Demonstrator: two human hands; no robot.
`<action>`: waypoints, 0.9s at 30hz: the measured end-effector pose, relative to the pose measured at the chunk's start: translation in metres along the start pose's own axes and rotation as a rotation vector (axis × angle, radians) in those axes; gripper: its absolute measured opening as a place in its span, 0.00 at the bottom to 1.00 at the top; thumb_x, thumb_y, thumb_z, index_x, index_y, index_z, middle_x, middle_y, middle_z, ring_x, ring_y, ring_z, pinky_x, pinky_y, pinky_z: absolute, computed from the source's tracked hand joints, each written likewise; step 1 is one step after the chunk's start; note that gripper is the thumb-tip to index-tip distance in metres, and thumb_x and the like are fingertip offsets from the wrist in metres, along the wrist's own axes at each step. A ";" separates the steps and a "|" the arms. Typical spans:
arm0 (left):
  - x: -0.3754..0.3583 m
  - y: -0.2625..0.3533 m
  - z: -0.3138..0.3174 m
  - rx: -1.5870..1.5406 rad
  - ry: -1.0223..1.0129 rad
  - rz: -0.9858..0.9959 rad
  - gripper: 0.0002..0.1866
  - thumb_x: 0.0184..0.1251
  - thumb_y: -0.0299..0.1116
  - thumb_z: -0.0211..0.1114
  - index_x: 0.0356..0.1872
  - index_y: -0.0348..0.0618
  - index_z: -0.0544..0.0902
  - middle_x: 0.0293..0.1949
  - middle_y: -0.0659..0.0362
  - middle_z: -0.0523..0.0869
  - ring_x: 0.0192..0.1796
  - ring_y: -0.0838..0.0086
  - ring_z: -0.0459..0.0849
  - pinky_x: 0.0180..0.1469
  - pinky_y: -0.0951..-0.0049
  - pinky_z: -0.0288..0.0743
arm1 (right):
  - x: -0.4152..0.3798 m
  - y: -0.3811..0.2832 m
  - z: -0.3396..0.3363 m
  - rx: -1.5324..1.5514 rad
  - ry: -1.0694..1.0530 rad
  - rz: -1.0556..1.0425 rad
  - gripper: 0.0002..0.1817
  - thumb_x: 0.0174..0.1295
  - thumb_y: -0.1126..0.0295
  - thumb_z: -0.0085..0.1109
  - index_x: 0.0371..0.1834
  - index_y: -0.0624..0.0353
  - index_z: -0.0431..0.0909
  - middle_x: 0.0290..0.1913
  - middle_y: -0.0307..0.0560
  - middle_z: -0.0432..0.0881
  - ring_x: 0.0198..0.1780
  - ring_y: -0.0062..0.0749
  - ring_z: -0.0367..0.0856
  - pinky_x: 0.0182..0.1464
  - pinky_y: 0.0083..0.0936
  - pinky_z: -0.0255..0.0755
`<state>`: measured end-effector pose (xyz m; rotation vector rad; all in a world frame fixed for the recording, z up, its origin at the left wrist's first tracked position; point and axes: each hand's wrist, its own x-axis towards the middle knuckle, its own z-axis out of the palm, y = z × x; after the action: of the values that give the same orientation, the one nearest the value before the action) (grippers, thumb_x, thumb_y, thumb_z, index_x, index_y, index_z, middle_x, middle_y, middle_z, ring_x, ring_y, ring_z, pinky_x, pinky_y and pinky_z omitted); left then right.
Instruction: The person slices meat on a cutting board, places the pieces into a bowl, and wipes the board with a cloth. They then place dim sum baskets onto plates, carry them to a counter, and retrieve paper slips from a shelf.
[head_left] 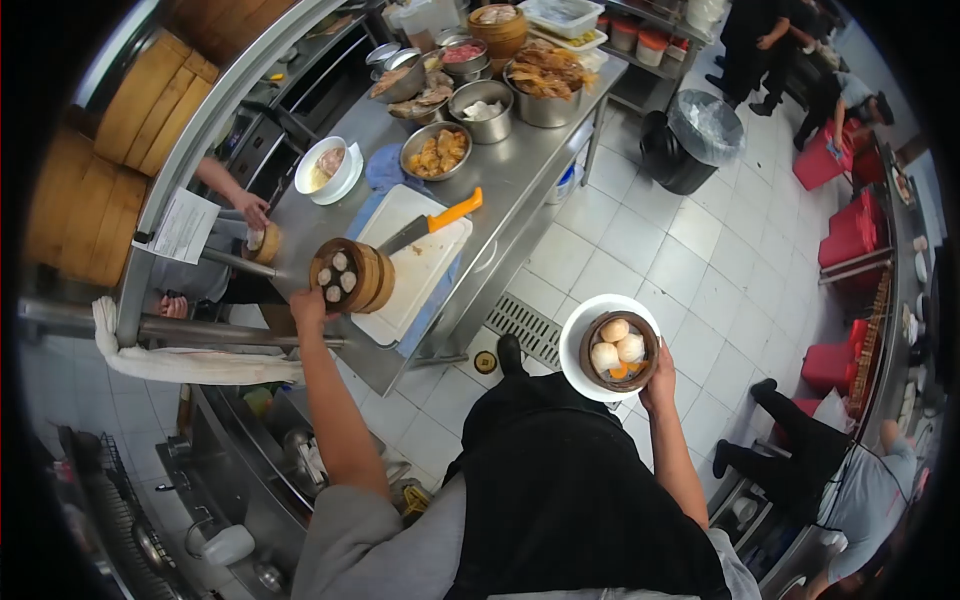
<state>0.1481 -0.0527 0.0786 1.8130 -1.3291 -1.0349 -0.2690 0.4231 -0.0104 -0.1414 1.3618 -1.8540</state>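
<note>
My left fingers grip the near side of the bamboo steamer stack, roughly upright just ahead and rightward of them. Well apart, my right fingers hold the white plate at its right rim.

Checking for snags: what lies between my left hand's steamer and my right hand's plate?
In the head view, between the steamer and plate: a white cutting board, blue cloth, the steel table's edge, then floor tiles and a drain grate.

Ahead of the left hand, the steel desk carries a white cutting board with an orange-handled knife on it; farther off stand metal bowls.
</note>
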 end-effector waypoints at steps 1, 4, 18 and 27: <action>-0.001 -0.002 0.003 0.015 -0.014 -0.009 0.18 0.67 0.32 0.60 0.46 0.21 0.80 0.39 0.42 0.84 0.35 0.54 0.87 0.26 0.54 0.87 | -0.008 -0.001 -0.014 -0.017 0.066 -0.005 0.23 0.77 0.59 0.40 0.65 0.63 0.69 0.58 0.49 0.78 0.58 0.33 0.77 0.61 0.32 0.72; -0.003 -0.004 0.007 -0.050 -0.049 -0.052 0.18 0.68 0.34 0.60 0.47 0.24 0.80 0.41 0.43 0.84 0.37 0.54 0.87 0.31 0.53 0.87 | -0.035 -0.007 -0.050 0.017 0.169 -0.021 0.23 0.76 0.59 0.42 0.65 0.62 0.70 0.56 0.48 0.78 0.57 0.32 0.77 0.59 0.29 0.72; -0.156 0.043 0.164 0.349 0.091 1.028 0.20 0.71 0.32 0.56 0.57 0.27 0.77 0.56 0.38 0.79 0.59 0.48 0.77 0.62 0.59 0.69 | -0.150 0.006 -0.205 0.168 0.592 -0.299 0.24 0.76 0.56 0.44 0.65 0.62 0.71 0.61 0.48 0.78 0.61 0.31 0.76 0.65 0.31 0.68; -0.362 -0.080 0.400 1.278 -2.120 0.794 0.17 0.73 0.40 0.60 0.52 0.35 0.79 0.42 0.50 0.87 0.43 0.65 0.86 0.45 0.64 0.79 | -0.207 0.027 -0.284 0.581 0.958 -0.469 0.21 0.77 0.60 0.45 0.65 0.60 0.69 0.61 0.46 0.77 0.62 0.30 0.75 0.65 0.30 0.70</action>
<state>-0.2309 0.2956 -0.1015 -0.5951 -3.9000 -1.5581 -0.2653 0.7694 -0.0758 0.9023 1.3468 -2.8207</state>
